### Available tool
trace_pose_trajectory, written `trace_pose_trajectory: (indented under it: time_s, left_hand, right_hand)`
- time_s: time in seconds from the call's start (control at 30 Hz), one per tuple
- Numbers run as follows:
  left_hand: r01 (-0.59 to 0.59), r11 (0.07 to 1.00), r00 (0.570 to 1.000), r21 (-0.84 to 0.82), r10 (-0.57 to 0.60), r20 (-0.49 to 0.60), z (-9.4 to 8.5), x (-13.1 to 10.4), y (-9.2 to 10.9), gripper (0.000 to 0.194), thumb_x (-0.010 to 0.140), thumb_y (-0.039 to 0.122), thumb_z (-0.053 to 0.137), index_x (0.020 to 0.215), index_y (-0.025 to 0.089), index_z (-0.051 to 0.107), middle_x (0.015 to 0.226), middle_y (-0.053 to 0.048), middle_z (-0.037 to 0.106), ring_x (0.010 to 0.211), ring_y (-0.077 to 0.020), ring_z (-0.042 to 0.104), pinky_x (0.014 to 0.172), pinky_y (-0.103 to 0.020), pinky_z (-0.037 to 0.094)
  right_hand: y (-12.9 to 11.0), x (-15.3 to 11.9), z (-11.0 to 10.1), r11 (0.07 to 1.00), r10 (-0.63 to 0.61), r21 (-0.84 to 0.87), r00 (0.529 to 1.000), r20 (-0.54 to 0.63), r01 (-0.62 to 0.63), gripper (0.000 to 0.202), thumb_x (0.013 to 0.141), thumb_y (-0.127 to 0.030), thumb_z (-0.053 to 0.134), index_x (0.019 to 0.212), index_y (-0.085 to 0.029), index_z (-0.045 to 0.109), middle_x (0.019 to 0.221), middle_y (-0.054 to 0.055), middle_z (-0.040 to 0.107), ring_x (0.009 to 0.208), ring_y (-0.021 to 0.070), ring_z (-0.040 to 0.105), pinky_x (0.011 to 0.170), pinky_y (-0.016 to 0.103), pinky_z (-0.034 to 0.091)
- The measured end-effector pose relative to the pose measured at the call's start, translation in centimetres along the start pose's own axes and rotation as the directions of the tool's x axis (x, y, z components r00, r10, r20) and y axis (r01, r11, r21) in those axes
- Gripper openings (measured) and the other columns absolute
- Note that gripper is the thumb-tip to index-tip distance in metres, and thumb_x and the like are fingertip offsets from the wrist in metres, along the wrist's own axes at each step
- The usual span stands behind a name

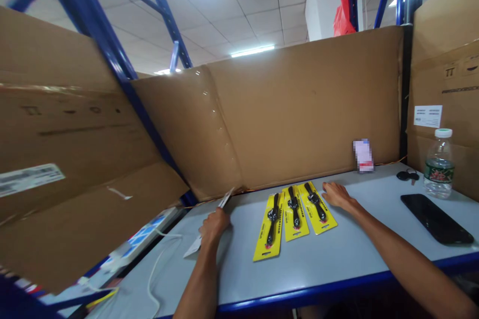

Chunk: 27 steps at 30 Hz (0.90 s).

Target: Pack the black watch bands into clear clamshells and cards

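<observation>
My left hand (215, 225) is closed around a thin whitish card (193, 246), seen nearly edge-on, which sticks out above and below the fist. To its right, three yellow blister cards lie side by side on the table: a left one (259, 246), a middle one (298, 232) and a right one (327, 225). Each carries a black two-handled tool that looks like a spokeshave (272, 227). My right hand (338, 195) rests with bent, closed fingers just beside the upper right edge of the right card. I see nothing in those fingers; whether they touch the card I cannot tell.
On the grey table (318, 264), a black phone (436, 218), a water bottle (438, 172) and a small dark item (407, 175) are at the right. A blurred-out upright object (363, 156) leans on the cardboard back wall (299, 114). A white cable (151, 274) and power strip (144, 237) are left.
</observation>
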<state>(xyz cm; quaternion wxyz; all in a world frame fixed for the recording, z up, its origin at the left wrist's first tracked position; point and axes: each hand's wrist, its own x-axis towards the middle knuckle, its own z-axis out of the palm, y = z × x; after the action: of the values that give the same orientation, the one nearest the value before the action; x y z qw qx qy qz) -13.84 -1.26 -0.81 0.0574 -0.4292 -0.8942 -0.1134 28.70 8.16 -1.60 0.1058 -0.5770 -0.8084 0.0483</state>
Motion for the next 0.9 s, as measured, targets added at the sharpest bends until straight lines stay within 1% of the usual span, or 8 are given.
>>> trace_pose_trajectory:
  time_s: [0.1, 0.23, 0.33, 0.43, 0.53, 0.63, 0.77, 0.9]
  left_hand:
    - [-0.025, 1.000, 1.000, 0.004, 0.025, 0.014, -0.7, -0.3, 0.7, 0.048, 0.096, 0.044, 0.035, 0.109, 0.013, 0.070, 0.118, -0.024, 0.070, 0.110, -0.0372, 0.067, 0.083, -0.042, 0.050]
    - [-0.026, 1.000, 1.000, -0.011, 0.027, 0.013, -1.3, -0.6, 1.7, 0.045, 0.095, 0.041, 0.040, 0.119, 0.014, 0.067, 0.121, -0.023, 0.069, 0.112, -0.0362, 0.066, 0.081, -0.040, 0.050]
    - [-0.031, 0.999, 1.000, -0.029, 0.031, 0.002, -0.6, -0.8, 2.0, 0.045, 0.094, 0.036, 0.042, 0.128, 0.013, 0.062, 0.118, -0.023, 0.071, 0.112, -0.0348, 0.066, 0.083, -0.039, 0.050]
    - [-0.144, 0.986, 0.990, -0.079, 0.144, -0.005, 0.5, -1.2, 2.9, 0.045, 0.098, 0.034, 0.036, 0.131, 0.015, 0.061, 0.114, -0.016, 0.073, 0.108, -0.0263, 0.068, 0.086, -0.032, 0.049]
    - [-0.286, 0.952, 0.958, -0.109, 0.285, -0.024, 1.8, -1.8, 4.5, 0.044, 0.100, 0.036, 0.036, 0.132, 0.020, 0.061, 0.120, -0.011, 0.072, 0.111, -0.0218, 0.066, 0.090, -0.028, 0.046]
    - [-0.380, 0.919, 0.925, -0.105, 0.377, -0.046, 2.9, -2.5, 6.2, 0.044, 0.102, 0.035, 0.033, 0.129, 0.019, 0.063, 0.127, -0.011, 0.069, 0.117, -0.0227, 0.062, 0.093, -0.029, 0.043]
    - [-0.453, 0.889, 0.891, -0.071, 0.449, -0.060, 3.3, -3.2, 7.7, 0.044, 0.102, 0.035, 0.032, 0.120, 0.017, 0.068, 0.117, -0.014, 0.071, 0.112, -0.0267, 0.062, 0.091, -0.032, 0.042]
    - [-0.545, 0.837, 0.838, -0.049, 0.542, -0.060, 3.3, -3.4, 9.0, 0.042, 0.102, 0.036, 0.033, 0.113, 0.016, 0.069, 0.113, -0.014, 0.071, 0.109, -0.0272, 0.061, 0.087, -0.032, 0.041]
  right_hand:
    - [0.0, -0.1, 0.0, 1.000, -0.008, 0.000, 1.000, -0.001, 0.008, 0.029, 0.095, -0.027, 0.052, 0.119, -0.017, 0.063, 0.118, 0.018, 0.069, 0.110, 0.0291, 0.066, 0.082, 0.032, 0.045]
    - [-0.1, -0.2, -0.2, 1.000, -0.006, 0.010, 1.000, 0.000, 0.006, 0.028, 0.095, -0.024, 0.052, 0.118, -0.017, 0.065, 0.118, 0.018, 0.070, 0.111, 0.0277, 0.066, 0.082, 0.031, 0.045]
    - [-0.4, -0.4, -0.5, 1.000, 0.001, 0.015, 1.000, 0.000, -0.001, 0.027, 0.094, -0.022, 0.052, 0.116, -0.016, 0.066, 0.116, 0.018, 0.071, 0.109, 0.0280, 0.067, 0.081, 0.031, 0.045]
    - [-0.8, -0.8, -0.8, 1.000, -0.011, 0.017, 1.000, 0.000, 0.011, 0.028, 0.094, -0.022, 0.052, 0.116, -0.016, 0.067, 0.118, 0.018, 0.070, 0.110, 0.0279, 0.067, 0.082, 0.030, 0.045]
    - [-1.3, -1.0, -0.8, 0.999, -0.027, 0.023, 1.000, -0.003, 0.027, 0.030, 0.097, -0.031, 0.049, 0.115, -0.016, 0.068, 0.119, 0.019, 0.070, 0.111, 0.0284, 0.066, 0.082, 0.031, 0.045]
    - [-2.0, -1.2, -0.7, 0.998, -0.039, 0.044, 0.999, -0.013, 0.039, 0.040, 0.102, -0.043, 0.039, 0.115, -0.018, 0.068, 0.117, 0.017, 0.071, 0.110, 0.0278, 0.067, 0.081, 0.031, 0.046]
    - [-3.1, -1.8, -0.6, 0.995, -0.073, 0.060, 0.996, -0.054, 0.076, 0.048, 0.098, -0.054, 0.045, 0.121, -0.017, 0.064, 0.116, 0.018, 0.070, 0.108, 0.0297, 0.066, 0.084, 0.034, 0.047]
    - [-3.5, -2.2, -0.8, 0.996, -0.094, -0.014, 0.994, -0.054, 0.093, 0.045, 0.092, -0.042, 0.058, 0.128, -0.016, 0.061, 0.127, 0.020, 0.062, 0.118, 0.0324, 0.060, 0.090, 0.037, 0.047]
